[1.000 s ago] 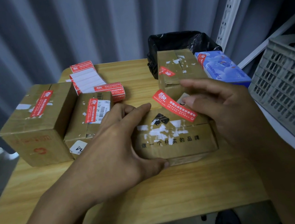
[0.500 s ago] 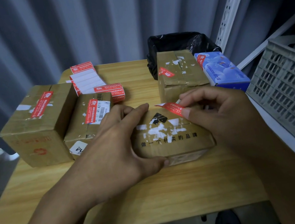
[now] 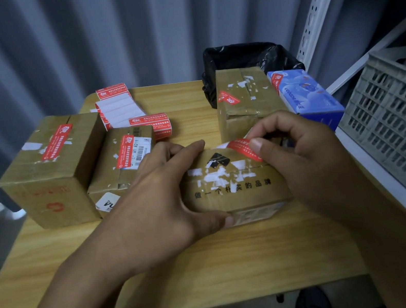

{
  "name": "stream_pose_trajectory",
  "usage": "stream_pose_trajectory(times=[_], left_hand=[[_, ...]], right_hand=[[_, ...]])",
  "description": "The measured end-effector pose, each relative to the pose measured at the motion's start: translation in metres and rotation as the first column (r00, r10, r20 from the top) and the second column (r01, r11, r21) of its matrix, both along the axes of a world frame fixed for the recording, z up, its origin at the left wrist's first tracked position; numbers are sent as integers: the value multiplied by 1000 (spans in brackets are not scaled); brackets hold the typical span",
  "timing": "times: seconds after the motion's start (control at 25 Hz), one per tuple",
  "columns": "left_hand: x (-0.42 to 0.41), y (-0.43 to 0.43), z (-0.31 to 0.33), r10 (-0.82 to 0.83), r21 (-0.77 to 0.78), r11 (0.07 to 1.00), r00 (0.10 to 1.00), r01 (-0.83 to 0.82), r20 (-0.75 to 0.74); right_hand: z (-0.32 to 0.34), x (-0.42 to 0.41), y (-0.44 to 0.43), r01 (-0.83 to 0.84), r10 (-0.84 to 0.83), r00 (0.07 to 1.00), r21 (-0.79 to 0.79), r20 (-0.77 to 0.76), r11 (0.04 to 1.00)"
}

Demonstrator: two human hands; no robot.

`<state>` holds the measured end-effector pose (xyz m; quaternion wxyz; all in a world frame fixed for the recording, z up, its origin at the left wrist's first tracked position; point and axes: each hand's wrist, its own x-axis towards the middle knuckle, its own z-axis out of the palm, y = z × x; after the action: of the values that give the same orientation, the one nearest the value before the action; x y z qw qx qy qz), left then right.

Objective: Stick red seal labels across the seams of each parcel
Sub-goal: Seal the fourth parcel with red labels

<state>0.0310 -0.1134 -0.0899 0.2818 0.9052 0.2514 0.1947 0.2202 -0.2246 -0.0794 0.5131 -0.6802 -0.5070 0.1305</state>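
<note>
Parcel (image 3: 238, 191) at table (image 3: 217, 273) centre, left hand (image 3: 151, 203) gripping its left side, right hand (image 3: 304, 152) fingers (image 3: 257, 145) pinching red seal label (image 3: 240, 147) at its far top edge, black logo and character row printed below label

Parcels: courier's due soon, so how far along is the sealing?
Done: the big box, small box, back box and blue box carry red labels. In hand: left hand grips the front box; right hand pinches its label. Left: pressing it flat.

wooden table (image 3: 217, 273), parcels (image 3: 52, 180), label roll (image 3: 156, 125)
</note>
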Motion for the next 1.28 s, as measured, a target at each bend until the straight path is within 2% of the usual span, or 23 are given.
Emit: stream_pose_trajectory(times=[0.16, 0.56, 0.76, 1.12, 1.2, 1.28], left_hand=[[0, 0, 0, 3, -2, 1000, 1000, -3, -8], [4, -2, -6, 41, 34, 999, 998, -40, -51], [4, -5, -7, 67, 70, 995, 997, -65, -28], [0, -2, -3, 99, 57, 993, 995, -99, 2], [-1, -5, 3, 136, 18, 990, 986, -138, 97], [-1, -5, 10, 233, -115, 972, 917, -206, 325]], right_hand=[[1, -1, 1, -4, 4, 1000, 5, 9, 1000], [11, 4, -4, 68, -45, 988, 153, -149, 986], [14, 4, -2, 47, -21, 983, 136, -182, 990], [24, 3, 0, -23, 29, 996, 68, -86, 997], [26, 3, 0, -28, 31, 998, 55, -57, 998], [28, 3, 0, -28, 30, 999, 45, -46, 999]])
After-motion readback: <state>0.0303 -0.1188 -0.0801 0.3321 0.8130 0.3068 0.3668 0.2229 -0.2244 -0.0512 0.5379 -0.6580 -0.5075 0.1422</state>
